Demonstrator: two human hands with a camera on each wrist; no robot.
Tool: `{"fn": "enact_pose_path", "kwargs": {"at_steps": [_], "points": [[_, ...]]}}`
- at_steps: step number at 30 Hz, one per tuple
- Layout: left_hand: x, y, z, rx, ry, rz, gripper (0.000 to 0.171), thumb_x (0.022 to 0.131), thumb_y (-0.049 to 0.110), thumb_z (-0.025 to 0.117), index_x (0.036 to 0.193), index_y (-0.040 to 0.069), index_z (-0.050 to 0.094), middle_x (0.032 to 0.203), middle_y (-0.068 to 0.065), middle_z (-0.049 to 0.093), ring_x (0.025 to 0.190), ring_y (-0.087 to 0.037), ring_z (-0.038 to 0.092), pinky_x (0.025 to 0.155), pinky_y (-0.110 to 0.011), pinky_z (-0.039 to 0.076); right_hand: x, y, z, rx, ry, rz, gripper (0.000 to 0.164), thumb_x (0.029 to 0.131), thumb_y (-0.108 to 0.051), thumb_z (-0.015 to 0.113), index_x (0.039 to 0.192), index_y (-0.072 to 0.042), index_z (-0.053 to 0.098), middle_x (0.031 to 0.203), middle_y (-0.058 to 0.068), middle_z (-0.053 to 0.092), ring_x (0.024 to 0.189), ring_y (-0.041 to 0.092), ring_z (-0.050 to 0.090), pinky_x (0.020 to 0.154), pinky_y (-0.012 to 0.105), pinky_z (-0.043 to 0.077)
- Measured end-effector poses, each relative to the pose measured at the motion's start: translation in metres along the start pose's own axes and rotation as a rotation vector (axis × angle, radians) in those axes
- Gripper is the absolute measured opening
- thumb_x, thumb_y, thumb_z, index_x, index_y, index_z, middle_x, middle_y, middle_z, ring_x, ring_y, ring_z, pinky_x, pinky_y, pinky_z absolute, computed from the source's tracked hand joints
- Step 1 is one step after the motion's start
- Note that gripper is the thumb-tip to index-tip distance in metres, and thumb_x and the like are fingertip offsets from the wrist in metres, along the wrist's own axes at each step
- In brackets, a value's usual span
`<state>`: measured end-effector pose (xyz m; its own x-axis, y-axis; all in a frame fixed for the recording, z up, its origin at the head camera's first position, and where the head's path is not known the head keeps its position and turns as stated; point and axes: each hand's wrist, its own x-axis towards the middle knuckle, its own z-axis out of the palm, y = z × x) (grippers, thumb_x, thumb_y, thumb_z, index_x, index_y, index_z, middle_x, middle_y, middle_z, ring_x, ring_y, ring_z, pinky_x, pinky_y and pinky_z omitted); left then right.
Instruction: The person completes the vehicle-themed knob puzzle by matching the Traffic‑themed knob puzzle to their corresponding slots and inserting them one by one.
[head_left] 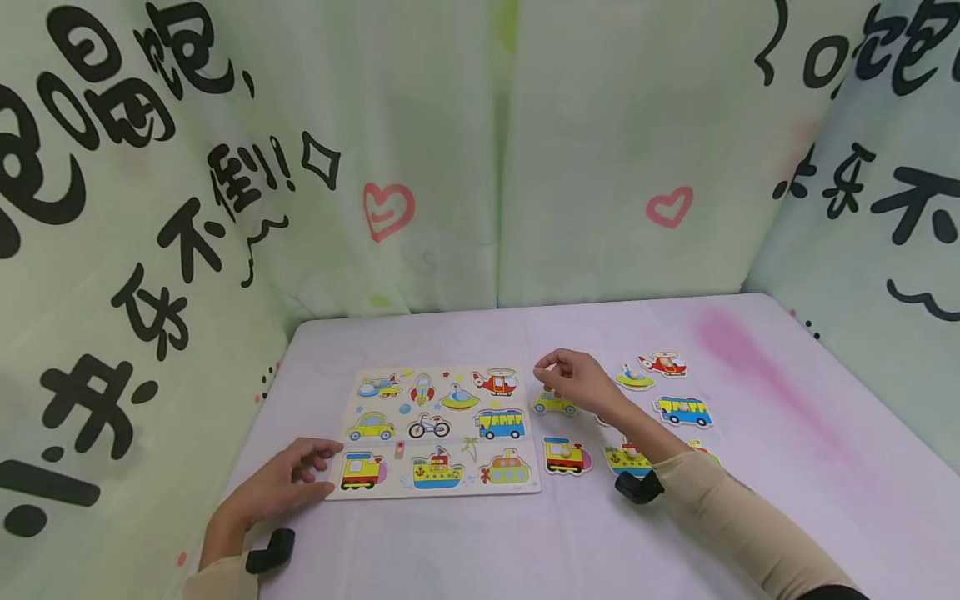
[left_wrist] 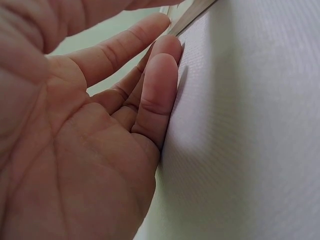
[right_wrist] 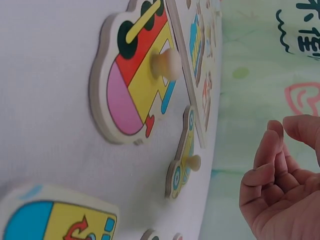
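The puzzle board (head_left: 442, 495), printed with vehicle pictures, lies flat on the table. My left hand (head_left: 281, 483) rests at its left edge, fingertips and thumb touching near the lower left corner; its other fingers bend loosely in the left wrist view. Over the car piece (head_left: 555, 403), to the right of the board, hovers my right hand (head_left: 577, 379), its fingers bent and thumb close to the index fingertip. Nothing shows between them in the right wrist view. The train piece (right_wrist: 135, 80), with a round wooden knob, lies nearer than the car piece.
Right of the board lie a flying saucer piece (head_left: 635, 378), a helicopter piece (head_left: 664, 364), a bus piece (head_left: 684, 411) and a ship piece (head_left: 626, 458). The right forearm partly hides other pieces. A printed curtain (head_left: 450, 150) hangs behind the table (head_left: 420, 550).
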<state>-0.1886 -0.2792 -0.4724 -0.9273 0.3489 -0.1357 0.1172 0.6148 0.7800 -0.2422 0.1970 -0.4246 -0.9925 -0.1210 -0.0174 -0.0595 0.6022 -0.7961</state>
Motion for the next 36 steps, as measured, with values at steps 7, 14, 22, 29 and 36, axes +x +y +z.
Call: {"fn": "enact_pose_path", "kwargs": {"at_steps": [7, 14, 22, 29, 36], "points": [[0.004, 0.002, 0.002, 0.008, -0.007, -0.015, 0.059, 0.084, 0.015, 0.083, 0.137, 0.007, 0.058, 0.114, -0.007, 0.056, 0.102, -0.023, 0.051, 0.081, -0.024, 0.046, -0.001, 0.009, -0.011, 0.014, 0.025, -0.016, 0.028, 0.102, -0.026, 0.065, 0.119, -0.004, 0.065, 0.092, 0.017, 0.07, 0.082, 0.029, 0.063, 0.073, 0.033, 0.048], [0.002, 0.003, 0.001, -0.002, 0.005, -0.027, 0.059, 0.084, 0.013, 0.083, 0.137, 0.007, 0.058, 0.114, -0.008, 0.056, 0.103, -0.023, 0.05, 0.081, -0.025, 0.046, -0.006, 0.011, -0.023, 0.01, 0.046, 0.003, 0.031, 0.102, -0.028, 0.064, 0.122, -0.004, 0.065, 0.098, 0.017, 0.071, 0.085, 0.025, 0.064, 0.076, 0.033, 0.048], [-0.003, 0.0, 0.002, -0.011, 0.014, -0.036, 0.059, 0.084, 0.012, 0.083, 0.137, 0.006, 0.058, 0.113, -0.007, 0.055, 0.101, -0.022, 0.05, 0.079, -0.023, 0.046, -0.014, 0.023, -0.032, 0.006, 0.072, 0.02, 0.034, 0.101, -0.031, 0.066, 0.121, -0.004, 0.065, 0.097, 0.018, 0.07, 0.083, 0.023, 0.062, 0.074, 0.034, 0.048], [-0.005, 0.001, 0.006, -0.01, 0.003, -0.04, 0.059, 0.084, 0.013, 0.083, 0.136, 0.005, 0.059, 0.113, -0.007, 0.055, 0.101, -0.023, 0.05, 0.079, -0.023, 0.046, -0.023, 0.038, -0.039, 0.006, 0.098, 0.073, 0.032, 0.101, -0.029, 0.066, 0.121, -0.004, 0.064, 0.096, 0.017, 0.069, 0.084, 0.026, 0.063, 0.076, 0.035, 0.05], [-0.003, 0.005, 0.003, 0.005, -0.003, -0.02, 0.058, 0.085, 0.013, 0.082, 0.137, 0.003, 0.057, 0.114, -0.007, 0.055, 0.101, -0.022, 0.049, 0.078, -0.022, 0.045, -0.02, 0.041, -0.045, 0.009, 0.108, 0.078, 0.032, 0.101, -0.028, 0.066, 0.121, -0.004, 0.064, 0.095, 0.016, 0.069, 0.083, 0.024, 0.062, 0.074, 0.035, 0.051]]}}
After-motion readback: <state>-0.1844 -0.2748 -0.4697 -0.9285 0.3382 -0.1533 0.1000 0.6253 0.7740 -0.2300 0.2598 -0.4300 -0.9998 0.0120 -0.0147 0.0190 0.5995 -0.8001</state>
